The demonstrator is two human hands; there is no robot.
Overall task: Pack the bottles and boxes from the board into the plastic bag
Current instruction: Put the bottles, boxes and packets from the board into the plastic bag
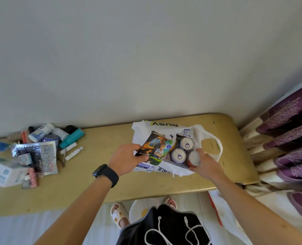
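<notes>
Plastic bag [141, 137] lies at 3 o'clock on the worktop [100, 174], mouth open upward, one handle loop splayed out at its own 3 o'clock. Inside are two purple-lidded bottles [179, 155] side by side, with printed packs around them.

Left hand [127, 159] — fingers gripping a picture-printed box [155, 147] by its near end. The box is tilted over the bag's 9 o'clock half, far end past the rim.

Right hand [206, 165] — fingers curled round a small white-capped bottle [194, 158] at the bag's 4 o'clock, just beside the nearer purple lid. Can't tell if it's seated inside or held above the rim.

Step in hand, as I read it: mid-pack, two items going in at once. The unpacked pile [40, 147] of bottles, tubes, a foil pack and a white carton sits at 9 o'clock, well apart from the bag.

Next move calls for sliding the box down flat along the side so it doesn't tip the upright bottles, releasing both, then reaching to 9 o'clock. The film looks limp, so the mouth may fold shut once the hands leave.
</notes>
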